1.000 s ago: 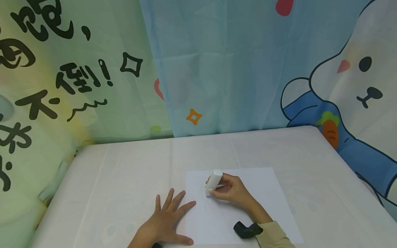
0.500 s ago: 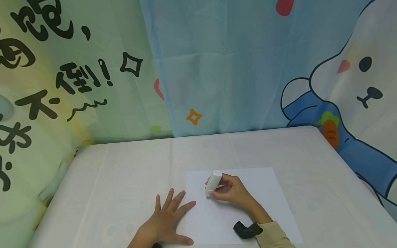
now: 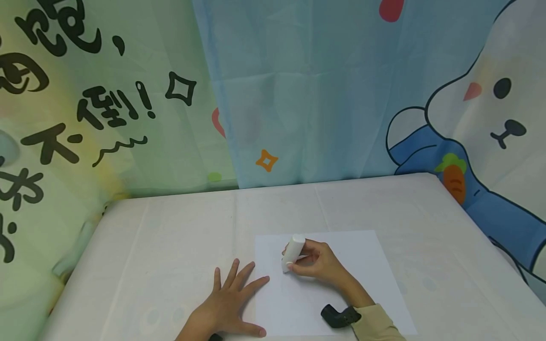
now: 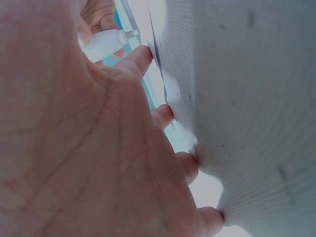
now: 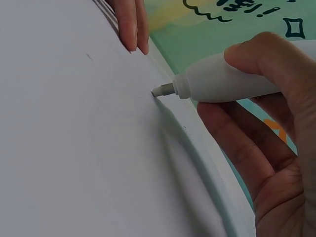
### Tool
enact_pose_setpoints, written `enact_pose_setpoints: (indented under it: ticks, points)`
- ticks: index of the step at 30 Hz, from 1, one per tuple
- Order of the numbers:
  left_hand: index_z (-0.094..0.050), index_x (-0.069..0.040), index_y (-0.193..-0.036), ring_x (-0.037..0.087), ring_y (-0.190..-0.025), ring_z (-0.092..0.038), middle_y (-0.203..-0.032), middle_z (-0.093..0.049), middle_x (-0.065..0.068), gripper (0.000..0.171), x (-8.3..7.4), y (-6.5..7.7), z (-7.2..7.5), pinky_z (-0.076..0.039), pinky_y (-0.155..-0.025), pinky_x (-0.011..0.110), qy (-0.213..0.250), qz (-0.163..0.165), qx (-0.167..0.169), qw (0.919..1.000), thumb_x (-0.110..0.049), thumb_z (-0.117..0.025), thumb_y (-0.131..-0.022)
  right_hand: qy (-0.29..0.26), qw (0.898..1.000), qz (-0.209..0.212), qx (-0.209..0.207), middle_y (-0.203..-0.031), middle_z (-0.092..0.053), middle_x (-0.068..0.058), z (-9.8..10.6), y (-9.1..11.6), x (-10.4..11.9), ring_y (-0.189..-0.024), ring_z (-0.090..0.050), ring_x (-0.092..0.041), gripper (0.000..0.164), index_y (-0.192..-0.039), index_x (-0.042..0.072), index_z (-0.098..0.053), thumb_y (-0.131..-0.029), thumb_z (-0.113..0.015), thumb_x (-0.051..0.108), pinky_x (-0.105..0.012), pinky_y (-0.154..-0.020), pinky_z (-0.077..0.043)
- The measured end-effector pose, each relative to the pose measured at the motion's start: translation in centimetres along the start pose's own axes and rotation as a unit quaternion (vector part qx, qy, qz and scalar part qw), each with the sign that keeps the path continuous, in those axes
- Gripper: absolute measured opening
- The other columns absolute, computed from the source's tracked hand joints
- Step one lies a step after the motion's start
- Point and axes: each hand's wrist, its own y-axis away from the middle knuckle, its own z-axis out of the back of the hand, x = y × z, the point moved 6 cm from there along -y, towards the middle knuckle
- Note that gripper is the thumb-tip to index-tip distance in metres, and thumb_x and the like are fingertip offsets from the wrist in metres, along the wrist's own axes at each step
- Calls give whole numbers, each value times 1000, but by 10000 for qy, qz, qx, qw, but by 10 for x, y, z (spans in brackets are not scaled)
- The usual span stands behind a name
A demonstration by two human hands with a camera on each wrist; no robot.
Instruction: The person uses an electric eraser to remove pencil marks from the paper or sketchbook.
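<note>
My right hand [image 3: 317, 260] pinches a white electric eraser [image 5: 217, 79] between thumb and fingers; its thick body tapers to a metal sleeve and a narrow tip. The tip touches the sheet of white paper [image 3: 332, 303] in the right wrist view, left of the sheet's middle in the head view. My left hand [image 3: 228, 303] lies with spread fingers on the white table, its index fingertip just over the paper's left edge. In the left wrist view the same eraser [image 4: 104, 45] shows beyond my left palm.
The white-covered table [image 3: 183, 232] ends at a printed curtain [image 3: 307, 94] behind and at the left. A black band-like piece [image 3: 339, 316] sits at my right wrist, by the beige sleeve [image 3: 377, 324]. A small dark mark [image 5: 89, 57] shows on the paper.
My right hand has shifted the electric eraser very slightly toward me and to the left, its tip staying at the paper. The left hand has kept its place.
</note>
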Motion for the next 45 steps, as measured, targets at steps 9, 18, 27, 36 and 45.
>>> enact_pose_setpoints:
  ticks: [9,18,27,36,45]
  points:
    - [-36,-31,-150,45,-147,-9,-159,-25,11,97,0,-1,0,-8,-106,76,-60,52,52,10000,-68,-74,-68,-27,10000,88,39,-99,-67,-28,0,0,0,-88,-70,-16,30,-106,-10,-63,-78,-75,-8,-33,-71,-59]
    - [-36,-31,-150,45,-147,-8,-159,-25,11,97,-1,0,0,-7,-106,76,43,39,86,9999,-67,-75,-68,7,10000,21,60,-99,-67,-29,-1,1,0,-86,-71,-20,32,-106,-10,-63,-76,-76,-9,-33,-70,-59]
    - [-36,-31,-150,45,-147,-9,-159,-25,11,97,-2,0,1,-8,-105,76,-21,-3,56,10000,-67,-74,-68,67,10000,38,58,-99,-68,-28,-1,1,-1,-85,-72,-20,32,-106,-10,-63,-77,-76,-7,-33,-71,-59]
    - [-36,-30,-150,46,-147,-9,-159,-25,12,97,-1,0,0,-9,-105,77,-36,-43,30,10000,-67,-74,-69,6,10000,82,-25,-100,-67,-29,1,0,0,-88,-70,-16,32,-107,-11,-63,-78,-76,-7,-33,-71,-59]
    - [-36,-31,-150,46,-147,-10,-159,-25,12,98,-1,0,0,-10,-105,77,-65,-33,30,10000,-68,-74,-68,37,9998,173,-100,-99,-66,-30,1,0,2,-92,-67,-4,33,-107,-12,-62,-75,-73,-15,-30,-71,-59]
